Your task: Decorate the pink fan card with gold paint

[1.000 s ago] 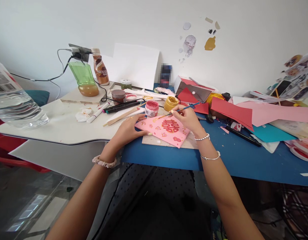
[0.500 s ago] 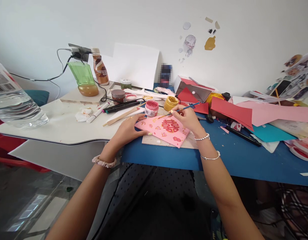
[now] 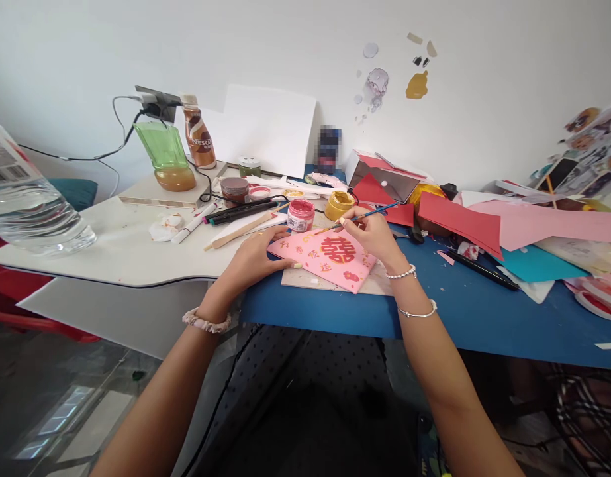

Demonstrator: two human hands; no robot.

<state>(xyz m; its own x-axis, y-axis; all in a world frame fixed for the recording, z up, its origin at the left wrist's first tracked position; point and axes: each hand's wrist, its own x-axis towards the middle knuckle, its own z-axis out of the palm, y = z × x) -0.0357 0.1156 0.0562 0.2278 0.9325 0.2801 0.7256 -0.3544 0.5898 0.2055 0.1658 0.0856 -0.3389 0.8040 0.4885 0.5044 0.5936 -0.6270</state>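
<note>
Pink card (image 3: pixel 305 255) | done: red double-happiness emblem (image 3: pixel 337 250), small gold characters | right hand (image 3: pixel 369 237) grip pinching paintbrush (image 3: pixel 369 213) over card | left hand (image 3: pixel 253 260) grip spread flat on card | gold paint jar (image 3: pixel 339 205) behind card

We have two surfaces side by side: a white one (image 3: pixel 87 258) with a curved front edge, and a blue one (image 3: pixel 335 318) to its right. On the white surface we find a crumpled tissue (image 3: pixel 166 227), a white marker (image 3: pixel 193 223) and black markers (image 3: pixel 240 212). A wooden board (image 3: pixel 329 281) lies at the front of the blue surface, where it meets the white. Further right, we see a black pen (image 3: pixel 481 269), a sheet of teal card (image 3: pixel 533 264) and overlapping pink paper (image 3: pixel 543 222).
</note>
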